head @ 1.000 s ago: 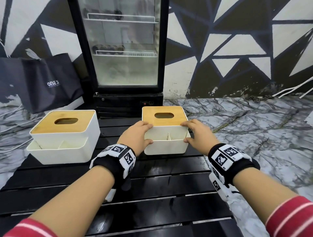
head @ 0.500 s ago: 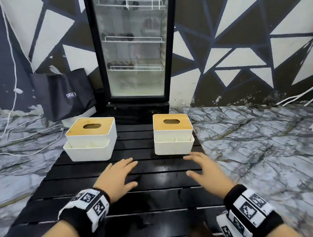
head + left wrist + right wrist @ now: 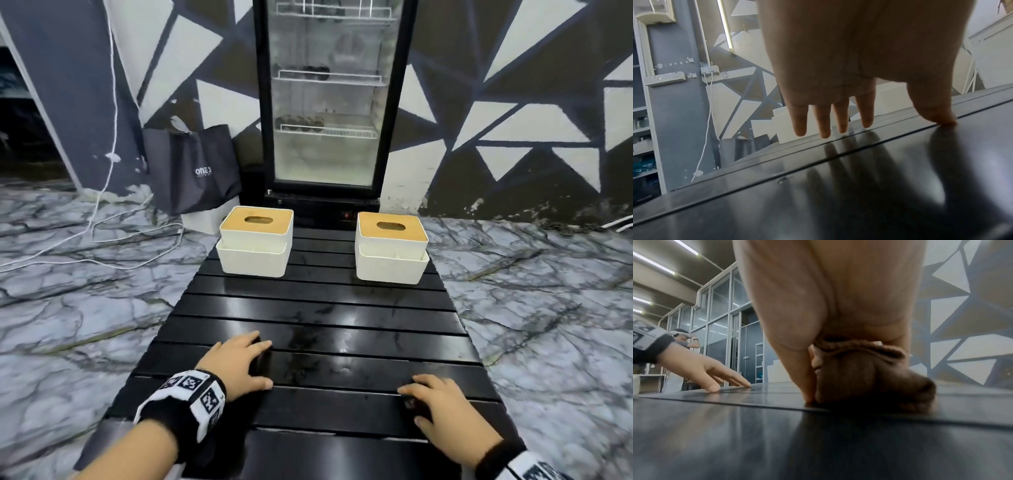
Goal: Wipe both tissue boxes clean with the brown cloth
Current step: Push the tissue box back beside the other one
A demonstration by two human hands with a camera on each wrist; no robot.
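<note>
Two white tissue boxes with bamboo lids stand at the far end of the black slatted table (image 3: 318,308): the left box (image 3: 255,246) and the right box (image 3: 390,253). Both hands are at the near end, well short of the boxes. My left hand (image 3: 250,363) lies with straight fingers (image 3: 840,120) and thumb tip touching the slats, holding nothing. My right hand (image 3: 433,402) is curled over the bunched brown cloth (image 3: 869,378), gripping it against the table. From the head view only a dark edge of the cloth (image 3: 415,409) shows under the fingers.
A glass-door fridge (image 3: 329,102) stands right behind the table's far end. A black tote bag (image 3: 195,171) leans beside it on the left. White cables (image 3: 102,240) trail over the marble floor on the left. Another person (image 3: 681,337) stands far off.
Both hands let go of the right tissue box and drew back to the table's near end. The left settled flat on the slats; the right closed over the brown cloth.
</note>
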